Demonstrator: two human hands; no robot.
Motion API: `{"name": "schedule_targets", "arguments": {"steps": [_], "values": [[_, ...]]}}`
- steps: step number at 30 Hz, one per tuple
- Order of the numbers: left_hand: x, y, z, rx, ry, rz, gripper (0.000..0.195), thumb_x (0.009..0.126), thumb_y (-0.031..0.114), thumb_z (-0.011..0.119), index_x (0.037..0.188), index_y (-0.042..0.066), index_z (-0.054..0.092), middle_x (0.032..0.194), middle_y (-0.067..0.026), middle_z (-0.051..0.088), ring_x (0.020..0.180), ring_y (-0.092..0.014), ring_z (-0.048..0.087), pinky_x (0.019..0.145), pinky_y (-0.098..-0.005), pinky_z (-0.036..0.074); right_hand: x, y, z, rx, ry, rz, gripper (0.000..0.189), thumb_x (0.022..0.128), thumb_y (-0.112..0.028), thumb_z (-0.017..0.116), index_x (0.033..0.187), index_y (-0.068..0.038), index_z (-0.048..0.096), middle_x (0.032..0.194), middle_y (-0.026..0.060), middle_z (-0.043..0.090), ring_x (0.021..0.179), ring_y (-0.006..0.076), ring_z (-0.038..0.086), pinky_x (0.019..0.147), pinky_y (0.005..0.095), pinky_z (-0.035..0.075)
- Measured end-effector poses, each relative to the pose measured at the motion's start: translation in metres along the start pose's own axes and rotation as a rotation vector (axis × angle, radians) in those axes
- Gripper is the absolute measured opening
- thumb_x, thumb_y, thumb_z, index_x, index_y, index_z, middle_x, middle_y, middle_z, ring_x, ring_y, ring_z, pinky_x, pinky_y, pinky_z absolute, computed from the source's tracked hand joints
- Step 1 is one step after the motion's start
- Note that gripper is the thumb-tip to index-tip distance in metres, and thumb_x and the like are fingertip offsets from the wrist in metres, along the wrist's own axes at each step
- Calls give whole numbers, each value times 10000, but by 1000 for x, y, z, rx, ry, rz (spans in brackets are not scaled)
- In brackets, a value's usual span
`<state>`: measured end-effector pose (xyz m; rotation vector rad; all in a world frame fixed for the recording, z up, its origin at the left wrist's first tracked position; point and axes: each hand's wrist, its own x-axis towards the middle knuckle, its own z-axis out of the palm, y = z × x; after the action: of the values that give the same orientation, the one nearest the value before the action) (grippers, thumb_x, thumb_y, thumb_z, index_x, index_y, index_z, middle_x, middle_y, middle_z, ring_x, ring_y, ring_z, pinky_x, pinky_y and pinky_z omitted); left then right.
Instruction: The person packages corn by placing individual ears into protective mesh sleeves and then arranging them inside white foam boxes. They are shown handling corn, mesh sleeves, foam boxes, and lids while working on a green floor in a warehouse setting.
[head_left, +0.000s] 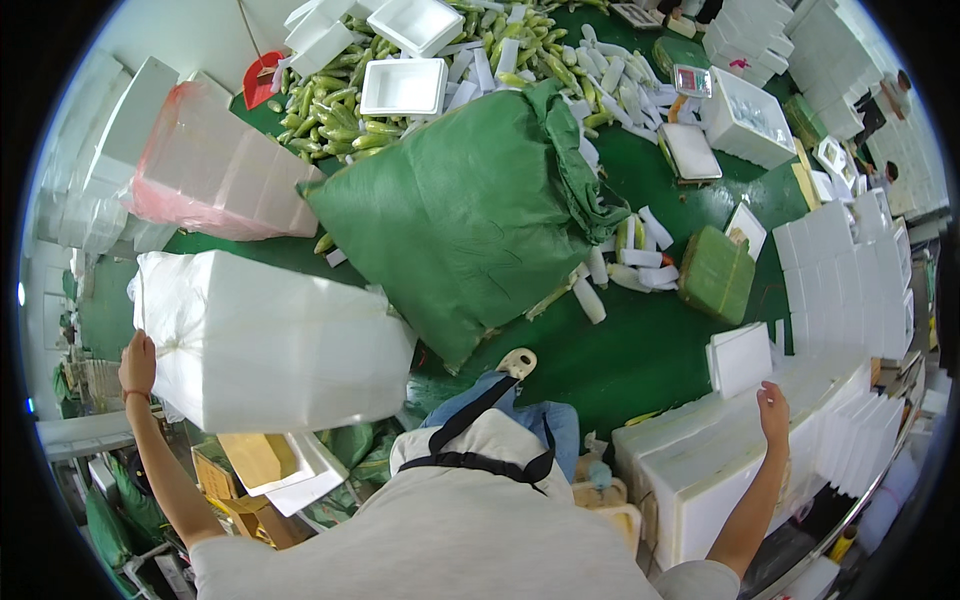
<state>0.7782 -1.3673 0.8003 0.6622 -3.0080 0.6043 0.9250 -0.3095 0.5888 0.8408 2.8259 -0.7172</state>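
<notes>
My left hand (138, 363) is at the far left, against the tied end of a large white plastic-wrapped bundle (292, 345), its fingers curled at the gathered plastic. Out to the right, my right hand (772, 409) is raised near a stack of white foam lids (739, 360), above a long white foam box (690, 450); nothing shows in it. In front of me lies a big green sack (465, 210) with a crumpled top end. Behind the sack is a heap of green, cob-shaped produce (330, 112), with two open white foam boxes (405, 86) on it.
A pink-wrapped bundle (217, 165) stands at left. At right are a green taped block (718, 274), a platform scale (690, 152) and stacked foam boxes (825, 270). Cardboard boxes (259, 517) lie at lower left. Other people are at the upper right.
</notes>
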Motion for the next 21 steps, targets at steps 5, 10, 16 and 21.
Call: {"name": "schedule_targets", "arguments": {"steps": [5,10,16,21], "values": [[-77,51,-48,69,-94,-29,307,939,244,442,1146,46,553,946,-247,614,874,-437,569,718,-513,443,94,23,-22,-118,-137,-17,303,867,-266,601,1079,-50,622,855,157,662,793,267,624,733,349,490],[-153,107,-69,75,-105,-5,264,926,189,509,1142,50,572,748,-205,614,705,-376,603,591,-472,461,213,73,-9,-159,-228,-118,287,862,-272,598,1066,-74,640,811,121,670,728,239,638,668,357,498],[-265,252,-96,92,-193,6,233,828,161,569,1052,94,571,606,-175,574,581,-374,585,524,-481,449,303,25,33,-215,-602,-314,333,839,-320,625,1081,-92,631,929,145,677,890,311,645,788,383,504],[-320,368,-124,33,-163,-1,70,791,125,564,780,80,512,510,-125,542,510,-336,563,533,-443,441,341,-11,51,-249,-779,-503,415,831,-376,629,1106,-65,623,939,148,680,882,313,652,783,383,507]]}}
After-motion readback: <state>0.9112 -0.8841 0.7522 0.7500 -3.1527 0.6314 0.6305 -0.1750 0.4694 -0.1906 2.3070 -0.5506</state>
